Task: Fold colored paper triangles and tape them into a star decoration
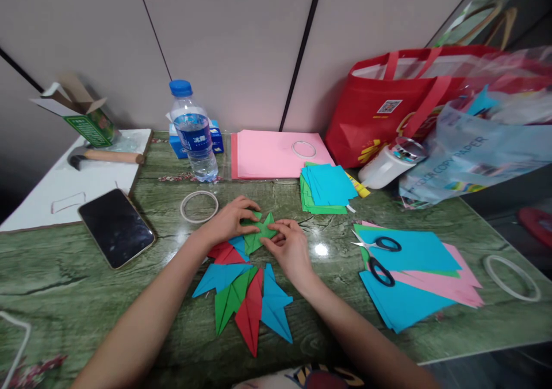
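A folded green paper piece point(256, 240) is held between my two hands, just above the middle of the table. My left hand point(235, 221) has its fingers closed on the piece's left side. Thumb and fingers of my right hand point(290, 245) pinch its right edge. Below and left of it lies a partial ring of folded paper points: a red one point(250, 320), a blue one point(276, 308), a green one point(233, 297), another blue one point(222, 277) and a red one point(228, 254) partly under my left wrist.
Scissors point(374, 245) rest on coloured paper sheets point(422, 251) at right. Cut paper squares point(330, 185) and pink sheets point(267, 153) lie behind. A bottle point(194, 136), tape roll point(199, 206), tablet-like device point(116, 228), hammer point(107, 155) and red bag point(366, 107) stand or lie around.
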`<act>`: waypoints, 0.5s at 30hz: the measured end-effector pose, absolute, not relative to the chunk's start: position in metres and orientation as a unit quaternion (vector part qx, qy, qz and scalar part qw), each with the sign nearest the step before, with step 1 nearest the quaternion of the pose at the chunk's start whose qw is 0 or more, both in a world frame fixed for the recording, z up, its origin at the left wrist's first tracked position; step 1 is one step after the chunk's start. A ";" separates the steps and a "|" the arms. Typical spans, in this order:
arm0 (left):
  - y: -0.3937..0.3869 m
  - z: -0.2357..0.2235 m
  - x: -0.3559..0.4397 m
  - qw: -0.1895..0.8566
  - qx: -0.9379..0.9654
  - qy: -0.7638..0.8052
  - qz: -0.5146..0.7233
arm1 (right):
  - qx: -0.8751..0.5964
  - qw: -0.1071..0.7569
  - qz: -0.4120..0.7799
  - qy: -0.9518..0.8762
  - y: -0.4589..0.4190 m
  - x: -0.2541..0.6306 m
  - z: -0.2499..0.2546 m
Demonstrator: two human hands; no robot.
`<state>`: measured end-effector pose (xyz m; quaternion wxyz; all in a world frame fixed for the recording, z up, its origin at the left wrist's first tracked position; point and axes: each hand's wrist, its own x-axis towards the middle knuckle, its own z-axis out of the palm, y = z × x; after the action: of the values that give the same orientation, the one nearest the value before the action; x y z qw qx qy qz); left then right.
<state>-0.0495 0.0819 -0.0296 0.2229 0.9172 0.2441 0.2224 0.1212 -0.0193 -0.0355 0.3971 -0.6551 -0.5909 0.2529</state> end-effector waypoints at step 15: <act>0.062 -0.023 -0.048 0.150 0.915 0.305 0.218 | -0.581 0.368 0.146 -0.712 -0.015 0.128 -0.036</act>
<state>-0.0480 0.0622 -0.0226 0.1503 0.9149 0.3046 0.2180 0.1279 -0.0147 -0.0365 0.3679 -0.5805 -0.7117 0.1455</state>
